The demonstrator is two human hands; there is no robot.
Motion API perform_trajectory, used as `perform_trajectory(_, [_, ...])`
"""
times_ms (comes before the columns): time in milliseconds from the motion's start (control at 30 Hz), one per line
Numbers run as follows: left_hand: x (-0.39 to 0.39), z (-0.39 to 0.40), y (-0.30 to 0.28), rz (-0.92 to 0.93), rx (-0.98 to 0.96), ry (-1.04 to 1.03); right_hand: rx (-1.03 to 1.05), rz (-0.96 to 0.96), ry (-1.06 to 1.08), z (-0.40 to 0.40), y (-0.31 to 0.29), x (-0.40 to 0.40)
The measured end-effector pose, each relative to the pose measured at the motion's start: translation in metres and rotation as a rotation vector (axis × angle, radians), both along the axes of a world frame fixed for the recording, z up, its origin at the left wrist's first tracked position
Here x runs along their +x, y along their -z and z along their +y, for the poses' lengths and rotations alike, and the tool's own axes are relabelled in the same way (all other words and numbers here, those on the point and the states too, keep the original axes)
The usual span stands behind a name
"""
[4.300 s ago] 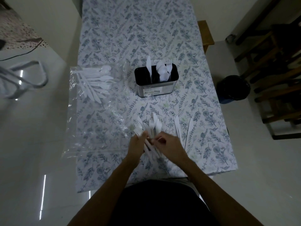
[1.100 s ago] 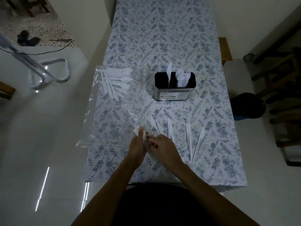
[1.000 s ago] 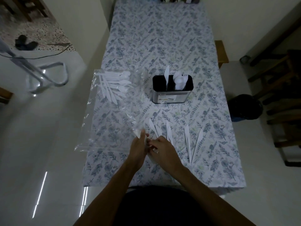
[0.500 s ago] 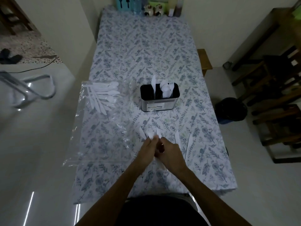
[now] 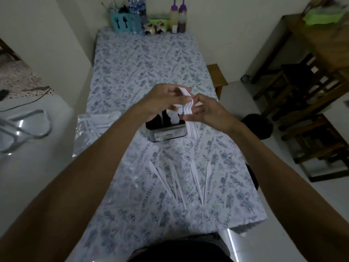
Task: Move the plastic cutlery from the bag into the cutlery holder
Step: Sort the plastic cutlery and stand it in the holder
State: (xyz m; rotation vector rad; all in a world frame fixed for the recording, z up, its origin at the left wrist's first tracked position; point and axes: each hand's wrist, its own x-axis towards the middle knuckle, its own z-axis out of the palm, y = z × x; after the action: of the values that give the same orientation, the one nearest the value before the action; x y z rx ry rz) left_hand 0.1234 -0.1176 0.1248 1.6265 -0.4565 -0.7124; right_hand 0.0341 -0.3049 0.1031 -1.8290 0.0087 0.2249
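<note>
Both hands hold a stack of white plastic forks [image 5: 188,108] in the air, just above and right of the black cutlery holder [image 5: 167,130]. My left hand [image 5: 166,100] pinches the stack near its top; my right hand [image 5: 207,111] grips it from the right. The holder has white cutlery standing in it, partly hidden by my left wrist. Several white plastic knives [image 5: 177,178] lie on the tablecloth in front of the holder. The clear plastic bag [image 5: 88,129] lies at the table's left edge with more white cutlery [image 5: 105,120] inside.
The long table [image 5: 143,63] has a floral cloth. At its far end stand a blue utensil caddy [image 5: 124,21], bottles [image 5: 178,16] and small jars. A dark bin [image 5: 258,127] and wooden chairs [image 5: 309,103] are on the right, a metal frame [image 5: 22,129] on the left.
Both hands rose from the near tablecloth with the gathered forks and moved forward to above the holder. The camera tilted up, showing the table's far end. The knives stay on the cloth.
</note>
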Motion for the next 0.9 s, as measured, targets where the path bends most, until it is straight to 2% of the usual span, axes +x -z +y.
perform_trajectory(100, [0.015, -0.016, -0.013, 0.025, -0.002, -0.019, 0.015, -0.014, 0.005, -0.012, -0.002, 0.021])
perform_trajectory(200, [0.023, -0.033, -0.004, -0.041, 0.051, -0.161, -0.107, -0.027, 0.044, -0.018, 0.011, 0.038])
perform_trajectory(267, [0.027, -0.046, 0.012, -0.129, 0.113, -0.300, -0.148, -0.065, 0.095, -0.021, 0.025, 0.050])
perform_trajectory(333, [0.031, -0.057, 0.030, -0.291, 0.214, -0.410, -0.217, -0.116, 0.180, -0.019, 0.039, 0.059])
perform_trajectory(433, [0.035, -0.066, 0.051, -0.362, 0.279, -0.499, -0.260, -0.154, 0.267, -0.013, 0.062, 0.071])
perform_trajectory(700, [0.051, -0.065, 0.089, -0.409, 0.380, -0.491, -0.476, -0.121, 0.208, -0.013, 0.098, 0.088])
perform_trajectory(900, [0.052, -0.062, 0.115, -0.524, 0.567, -0.412, -0.545, -0.131, 0.206, -0.014, 0.121, 0.089])
